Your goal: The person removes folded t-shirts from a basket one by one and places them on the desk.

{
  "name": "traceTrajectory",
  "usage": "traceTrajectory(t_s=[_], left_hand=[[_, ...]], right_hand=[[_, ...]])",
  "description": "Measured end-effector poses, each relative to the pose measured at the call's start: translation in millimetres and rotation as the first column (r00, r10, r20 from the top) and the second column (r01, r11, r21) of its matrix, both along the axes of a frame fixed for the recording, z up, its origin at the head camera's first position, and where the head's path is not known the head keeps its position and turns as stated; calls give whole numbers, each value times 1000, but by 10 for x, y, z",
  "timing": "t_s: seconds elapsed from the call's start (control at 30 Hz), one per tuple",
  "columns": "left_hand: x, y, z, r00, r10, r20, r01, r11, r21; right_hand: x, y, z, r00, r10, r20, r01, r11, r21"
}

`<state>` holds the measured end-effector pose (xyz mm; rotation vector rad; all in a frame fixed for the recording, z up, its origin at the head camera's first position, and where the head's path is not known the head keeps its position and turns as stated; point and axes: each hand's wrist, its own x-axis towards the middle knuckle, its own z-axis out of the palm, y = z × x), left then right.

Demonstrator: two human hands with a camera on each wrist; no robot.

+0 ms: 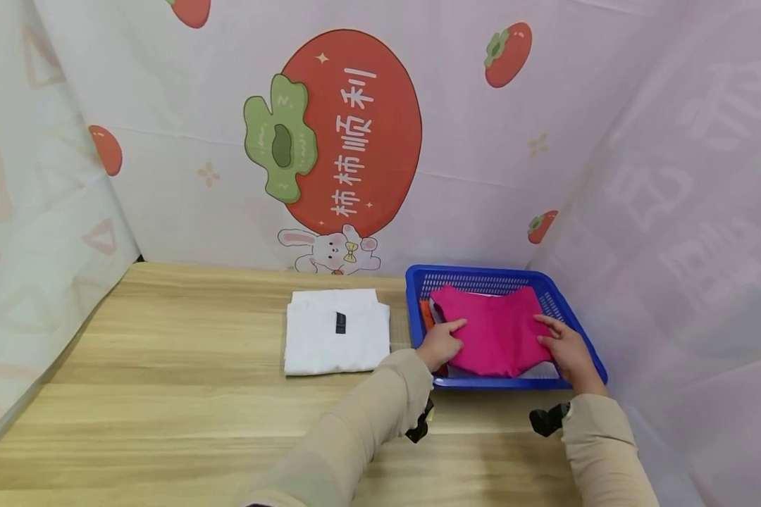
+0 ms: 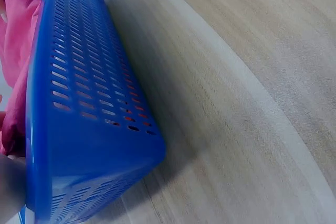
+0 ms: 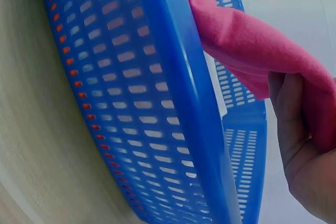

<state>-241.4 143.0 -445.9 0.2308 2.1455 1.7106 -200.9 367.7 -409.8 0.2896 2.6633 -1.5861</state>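
Note:
A folded pink garment (image 1: 495, 331) lies over the blue plastic basket (image 1: 501, 384) at the right of the table. My left hand (image 1: 440, 343) grips its left side, with the thumb on top. On the opposite side my right hand (image 1: 567, 352) holds the garment's edge. The right wrist view shows the pink cloth (image 3: 252, 35) raised above the basket rim, with fingers curled under it. Only a little of the left hand (image 2: 10, 187) shows in the left wrist view. Grey cloth (image 1: 542, 372) and orange cloth (image 1: 426, 315) peek out beneath the pink garment.
Left of the basket, a folded white shirt (image 1: 336, 352) with a black label (image 1: 340, 323) lies on the wooden table (image 1: 184, 373). Printed fabric walls (image 1: 469, 141) stand behind and on both sides, the right one close beside the basket.

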Motion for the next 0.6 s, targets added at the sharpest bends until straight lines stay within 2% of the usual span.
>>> traceTrajectory(t_s=[0.13, 0.33, 0.6], left_hand=[[-4, -49, 20, 1000, -4, -1, 4, 1000, 4], [5, -136, 60, 1000, 1, -29, -1, 1000, 6], [7, -287, 99, 997, -2, -73, 4, 1000, 22]], right_hand=[[4, -56, 26, 1000, -9, -22, 9, 1000, 5], [39, -137, 85, 998, -30, -55, 26, 996, -81], [146, -214, 184, 995, -45, -90, 31, 989, -146]])
